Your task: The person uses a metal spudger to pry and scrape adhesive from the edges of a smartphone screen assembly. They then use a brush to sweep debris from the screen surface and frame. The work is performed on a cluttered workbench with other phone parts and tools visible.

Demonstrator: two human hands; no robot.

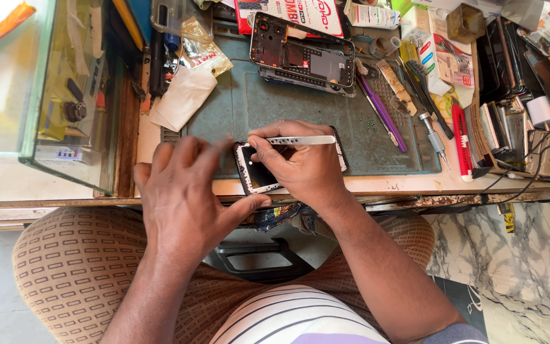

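The phone [259,172] lies flat at the near edge of the green mat [300,114], screen side down, with its white frame and open back facing up. This position keeps it directly under the head camera and within short reach of both hands.

The left hand [183,191] rests beside the phone with its grip spread: the fingers lie fanned across the phone's left end, and the thumb presses against the near edge. This hold appears to brace the phone against sliding on the mat.

The right hand [303,169] covers the right part of the phone. Its grip is pressed together on white tweezers [303,139], pinched between thumb and forefinger. The tweezers lie nearly level, and their tip points left toward the open interior. The heel of the hand rests on the phone, probably to steady the tip.

A second opened phone [303,57] lies at the far side of the mat, well apart from the work. A purple tool [383,114] and a screwdriver [433,134] lie to the right, near the right hand. A folded white paper [183,97] lies at the mat's left corner. The mat sits on the counter [389,185].
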